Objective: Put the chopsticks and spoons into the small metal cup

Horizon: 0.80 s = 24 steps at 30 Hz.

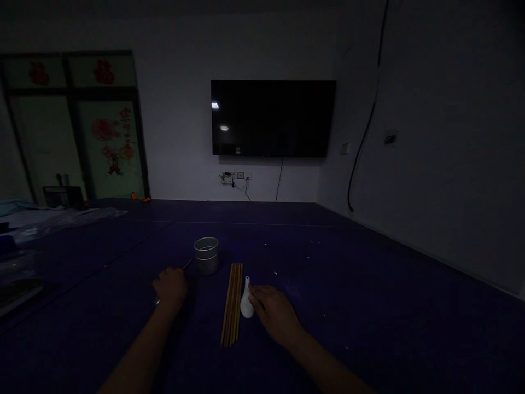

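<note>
My right hand (pixel 275 314) has its thumb and fingertips closed on the right side of a white soup spoon (pixel 246 307). That spoon lies bowl toward me, its handle pointing away. Just left of it, several wooden chopsticks (pixel 232 306) lie side by side in a bundle. My left hand (pixel 171 287) is closed over a thin metal spoon (pixel 187 264); its handle sticks out past the fingers, a shiny end shows by the wrist, and the middle is hidden. Beyond the chopsticks, to the left, stands a grey metal utensil holder (pixel 206 256) with an open top.
All this rests on a wide dark blue surface (pixel 369 306) with small white scraps on it. Plastic wrapping (pixel 61 221) and a dark flat object (pixel 20 293) lie at the left. A black cable (pixel 361 148) hangs down the right wall. A television (pixel 273 117) hangs on the far wall.
</note>
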### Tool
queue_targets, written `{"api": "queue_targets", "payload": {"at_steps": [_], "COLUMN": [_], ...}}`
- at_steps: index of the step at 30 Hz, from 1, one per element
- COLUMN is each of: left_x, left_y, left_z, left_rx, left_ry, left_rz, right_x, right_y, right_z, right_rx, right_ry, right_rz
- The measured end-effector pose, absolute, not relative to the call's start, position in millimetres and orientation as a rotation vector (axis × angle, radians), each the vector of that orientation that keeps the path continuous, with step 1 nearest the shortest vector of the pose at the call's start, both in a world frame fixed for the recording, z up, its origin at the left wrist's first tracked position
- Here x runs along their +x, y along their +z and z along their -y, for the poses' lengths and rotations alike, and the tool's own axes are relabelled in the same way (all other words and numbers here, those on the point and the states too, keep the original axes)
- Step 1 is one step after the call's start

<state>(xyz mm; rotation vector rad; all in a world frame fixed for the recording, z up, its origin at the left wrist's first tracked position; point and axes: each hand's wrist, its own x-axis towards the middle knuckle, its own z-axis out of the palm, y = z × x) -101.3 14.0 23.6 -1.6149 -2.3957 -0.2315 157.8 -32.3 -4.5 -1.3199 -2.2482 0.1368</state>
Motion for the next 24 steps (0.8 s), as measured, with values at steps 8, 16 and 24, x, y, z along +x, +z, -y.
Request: {"api": "queue_targets", "payload": {"at_steps": [8, 16, 24], "left_x": [-105.6, -109.4, -109.1], "left_y": [22.0, 19.9, 22.1], "left_z": [-16.1, -20.3, -20.3], "left_rx": [-1.68, -1.708, -1.74], "left_ry": [-0.231, -0.258, -0.252], "left_rz": [2.391, 2.424, 2.441], "right_x": [157.1, 156.2, 156.6], "right_y": [-4.4, -2.0, -4.6], "right_z": [32.1, 34.5, 32.3], "right_rx": [-1.328, -1.332, -1.319], "right_ry": [0.155, 0.175, 0.154], "right_rz": [2.253, 2.25, 2.263]}}
